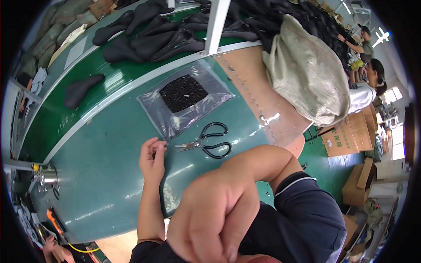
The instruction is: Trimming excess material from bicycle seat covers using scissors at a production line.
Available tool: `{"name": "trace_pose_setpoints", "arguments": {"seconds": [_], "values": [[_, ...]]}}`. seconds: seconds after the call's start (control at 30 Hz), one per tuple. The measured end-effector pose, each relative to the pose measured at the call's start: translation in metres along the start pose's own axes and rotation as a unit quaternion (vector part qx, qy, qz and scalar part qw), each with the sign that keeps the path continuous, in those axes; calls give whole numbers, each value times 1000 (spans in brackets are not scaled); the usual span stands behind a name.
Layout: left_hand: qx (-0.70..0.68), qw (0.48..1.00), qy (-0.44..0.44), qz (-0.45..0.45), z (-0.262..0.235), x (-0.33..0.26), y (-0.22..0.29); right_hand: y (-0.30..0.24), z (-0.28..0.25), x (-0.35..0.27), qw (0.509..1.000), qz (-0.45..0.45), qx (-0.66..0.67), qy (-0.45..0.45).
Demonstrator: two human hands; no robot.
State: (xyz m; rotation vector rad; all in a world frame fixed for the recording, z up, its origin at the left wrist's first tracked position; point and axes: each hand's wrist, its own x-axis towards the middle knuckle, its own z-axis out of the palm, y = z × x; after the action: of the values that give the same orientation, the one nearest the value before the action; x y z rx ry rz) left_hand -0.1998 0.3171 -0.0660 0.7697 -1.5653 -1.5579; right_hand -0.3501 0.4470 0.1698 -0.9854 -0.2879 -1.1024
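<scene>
Scissors (199, 143) near bag (197, 112) edge, gap from left hand (151, 161).

One wide fisheye rides on the person's head, the left of a side-by-side pair, peering down and forward over the green tabletop (109, 144). From where I stand, the raised right hand (210, 206) looms at six o'clock, very near the lens, with the left hand (152, 160) farther off toward eight. The view reaches the belt (90, 65) at ten and a co-worker (363, 97) between two and three, edges bowing toward its dark rim.
</scene>
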Motion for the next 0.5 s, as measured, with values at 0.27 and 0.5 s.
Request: {"name": "trace_pose_setpoints", "arguments": {"seconds": [0.27, 0.5], "values": [[-46, 998, 30, -10, -1, 5, 8, -47, -84, -79, 684, 110, -660, 290], [185, 979, 30, 85, -15, 97, 37, -90, -124, -233, 485, 119, -647, 576]]}}
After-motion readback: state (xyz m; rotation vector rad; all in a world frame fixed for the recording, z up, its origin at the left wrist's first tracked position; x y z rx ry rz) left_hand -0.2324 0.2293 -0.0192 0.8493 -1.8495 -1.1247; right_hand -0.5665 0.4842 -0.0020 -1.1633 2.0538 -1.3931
